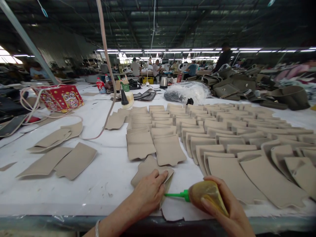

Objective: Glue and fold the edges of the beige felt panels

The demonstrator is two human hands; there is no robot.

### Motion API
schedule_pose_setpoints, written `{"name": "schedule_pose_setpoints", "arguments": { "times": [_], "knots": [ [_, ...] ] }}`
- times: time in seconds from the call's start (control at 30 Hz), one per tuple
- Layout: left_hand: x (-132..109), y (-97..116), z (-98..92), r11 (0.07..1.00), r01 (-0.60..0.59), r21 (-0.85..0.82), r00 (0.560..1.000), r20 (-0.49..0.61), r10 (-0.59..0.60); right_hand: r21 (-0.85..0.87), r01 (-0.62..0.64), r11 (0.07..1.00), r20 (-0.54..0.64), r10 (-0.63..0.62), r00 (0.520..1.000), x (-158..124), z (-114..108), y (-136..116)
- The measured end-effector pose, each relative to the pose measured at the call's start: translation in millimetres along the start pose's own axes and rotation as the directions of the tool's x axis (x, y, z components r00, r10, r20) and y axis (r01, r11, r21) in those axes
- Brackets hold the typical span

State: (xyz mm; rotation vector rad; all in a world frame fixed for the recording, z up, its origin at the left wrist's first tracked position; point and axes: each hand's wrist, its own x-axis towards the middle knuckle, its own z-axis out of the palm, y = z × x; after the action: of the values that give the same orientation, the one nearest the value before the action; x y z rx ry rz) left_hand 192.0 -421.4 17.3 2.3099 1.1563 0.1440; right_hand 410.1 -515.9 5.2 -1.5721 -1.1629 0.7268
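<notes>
My left hand (pixel 148 192) rests near the table's front edge, its fingers curled on a folded beige leather piece (pixel 148 169) and holding it down. My right hand (pixel 228 210) is wrapped round a yellowish squeeze bottle (pixel 207 196). The bottle's green nozzle (pixel 176 195) points left and its tip meets the edge of the folded piece beside my left fingers.
Rows of overlapping beige cut pieces (pixel 222 131) cover the white table (pixel 106 171) to the right and ahead. Loose pieces (pixel 64 161) lie at left. A red patterned bag (pixel 60 97), a hanging hose (pixel 106 59), a kettle (pixel 163 82), olive bags (pixel 232 87) and distant workers stand beyond.
</notes>
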Motion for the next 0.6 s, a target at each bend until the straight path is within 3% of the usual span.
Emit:
{"name": "schedule_pose_setpoints", "arguments": {
  "times": [0.07, 0.23, 0.37, 0.5, 0.6],
  "knots": [
    [-1.0, 0.6, -1.2, 1.000, 0.013, -0.006, 1.000, 0.012, -0.013, 0.047, -0.023, 0.999, 0.060, 0.020, 0.998, -3.2, 1.1, 0.6],
    [-4.3, 1.4, -2.3, 1.000, 0.013, -0.008, 1.000, 0.005, -0.013, 0.017, 0.012, 1.000, 0.003, -0.012, 1.000, -9.3, 3.9, 2.1],
    [-5.8, 1.5, -2.2, 1.000, 0.025, -0.005, 1.000, 0.014, -0.025, 0.071, -0.009, 0.997, 0.085, 0.003, 0.996, -12.9, 3.5, 5.2],
    [-6.5, 1.3, -1.5, 1.000, 0.018, -0.013, 1.000, 0.002, -0.018, -0.033, 0.029, 0.999, 0.001, -0.029, 1.000, -15.8, 2.2, 8.6],
    [-6.5, 1.2, -1.1, 1.000, 0.017, -0.002, 1.000, 0.002, -0.017, 0.021, 0.044, 0.999, 0.063, -0.045, 0.997, -16.6, 3.4, 11.1]
  ]
}}
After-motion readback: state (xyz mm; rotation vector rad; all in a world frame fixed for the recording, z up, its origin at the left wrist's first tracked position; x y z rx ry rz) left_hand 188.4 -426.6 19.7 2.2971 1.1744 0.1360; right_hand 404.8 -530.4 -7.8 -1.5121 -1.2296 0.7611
